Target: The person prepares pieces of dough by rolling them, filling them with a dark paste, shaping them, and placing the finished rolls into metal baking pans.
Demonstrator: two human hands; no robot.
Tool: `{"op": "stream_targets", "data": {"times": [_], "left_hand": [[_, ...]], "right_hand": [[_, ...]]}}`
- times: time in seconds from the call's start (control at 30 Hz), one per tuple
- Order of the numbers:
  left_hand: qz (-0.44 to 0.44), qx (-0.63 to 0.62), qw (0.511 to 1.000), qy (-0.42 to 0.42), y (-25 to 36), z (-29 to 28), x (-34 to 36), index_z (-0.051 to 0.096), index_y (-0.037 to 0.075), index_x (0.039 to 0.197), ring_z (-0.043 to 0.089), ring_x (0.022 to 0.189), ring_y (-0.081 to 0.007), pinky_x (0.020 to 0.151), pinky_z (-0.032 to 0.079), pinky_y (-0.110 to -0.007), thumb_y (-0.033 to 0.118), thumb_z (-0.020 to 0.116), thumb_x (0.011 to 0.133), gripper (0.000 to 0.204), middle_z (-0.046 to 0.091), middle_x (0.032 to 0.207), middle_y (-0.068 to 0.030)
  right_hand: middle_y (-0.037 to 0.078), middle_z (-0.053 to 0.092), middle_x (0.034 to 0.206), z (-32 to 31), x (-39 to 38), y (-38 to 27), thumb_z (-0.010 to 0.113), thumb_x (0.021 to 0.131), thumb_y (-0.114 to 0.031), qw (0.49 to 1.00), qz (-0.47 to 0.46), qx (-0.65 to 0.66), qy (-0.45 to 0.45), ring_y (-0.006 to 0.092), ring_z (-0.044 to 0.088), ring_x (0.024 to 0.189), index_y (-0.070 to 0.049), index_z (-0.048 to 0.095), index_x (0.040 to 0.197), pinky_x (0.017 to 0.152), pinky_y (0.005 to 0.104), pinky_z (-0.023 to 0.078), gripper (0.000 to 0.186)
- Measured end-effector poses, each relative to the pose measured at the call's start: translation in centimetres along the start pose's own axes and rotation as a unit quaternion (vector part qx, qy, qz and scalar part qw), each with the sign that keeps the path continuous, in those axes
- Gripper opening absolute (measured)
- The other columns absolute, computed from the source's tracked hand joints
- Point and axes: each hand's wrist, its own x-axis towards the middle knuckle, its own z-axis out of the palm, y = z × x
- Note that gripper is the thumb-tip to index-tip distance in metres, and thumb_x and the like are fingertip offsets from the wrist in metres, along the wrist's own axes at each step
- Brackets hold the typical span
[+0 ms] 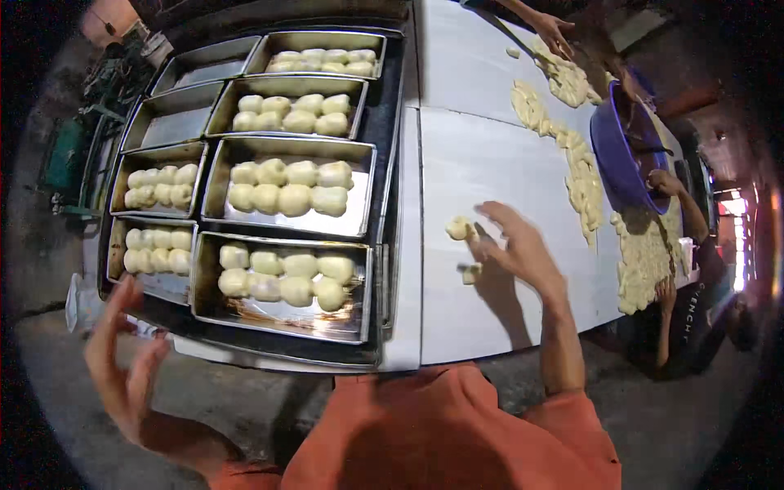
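My left hand (122, 363) hangs with its fingers apart and nothing in it, off the front left corner of the baking tins. On the white table, my right hand (523, 249) reaches in, somewhat blurred, with its fingers spread. A small dough ball (459, 228) lies right by its fingertips; whether they touch it I cannot tell. Closer to me sits a smaller dough piece (469, 274), partly in the hand's shadow. Between my hands, the nearest metal tin (282, 325) holds two rows of pale dough balls (296, 265).
More tins stand behind on a dark tray (278, 347); two at the far left, including one tin (175, 126), hold no dough. At right, dough pieces (581, 175) spread beside a purple basin (612, 151). Other people's hands (555, 34) work along the table's far and right sides.
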Motion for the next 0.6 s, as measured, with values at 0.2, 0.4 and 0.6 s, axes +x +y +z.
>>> {"op": "stream_targets", "data": {"times": [0.2, 0.4, 0.6], "left_hand": [[0.17, -0.264, 0.947, -0.067, 14.0, 9.4, -3.1, 0.068, -0.005, 0.12, 0.076, 0.082, -0.0271, 0.068, 0.055, -0.034, 0.035, 0.085, 0.077, 0.062, 0.077, 0.092, -0.0177], [-0.093, -0.288, 0.947, -0.108, 25.2, 23.0, -0.3, 0.066, 0.0, 0.129, 0.072, 0.097, -0.0225, 0.08, 0.056, -0.033, 0.016, 0.083, 0.082, 0.053, 0.073, 0.116, -0.0164], [-0.187, -0.314, 0.931, -0.007, 27.8, 32.3, 4.3, 0.06, 0.004, 0.138, 0.069, 0.097, -0.0192, 0.078, 0.057, -0.03, 0.021, 0.083, 0.083, 0.062, 0.067, 0.125, -0.0152]], "right_hand": [[0.033, 0.043, 0.147, 3.0, -3.4, 2.2, 0.076, 0.081, -0.029, 0.997, -0.079, -0.004, -0.026, 0.0486, 0.051, 0.125, -0.01, 0.047, 0.146, 0.104, 0.0519, 0.045, 0.074], [0.02, 0.055, 0.14, 3.9, 0.5, 5.9, 0.071, 0.084, -0.018, 0.972, -0.23, -0.051, 0.027, 0.0361, 0.056, 0.121, -0.011, 0.055, 0.139, 0.095, 0.0479, 0.049, 0.057], [0.016, 0.07, 0.094, 2.4, 3.0, 7.6, 0.065, 0.093, -0.015, 0.959, -0.179, 0.218, -0.022, 0.0308, 0.067, 0.087, 0.0, 0.069, 0.099, 0.079, 0.0409, 0.054, 0.017]]}}
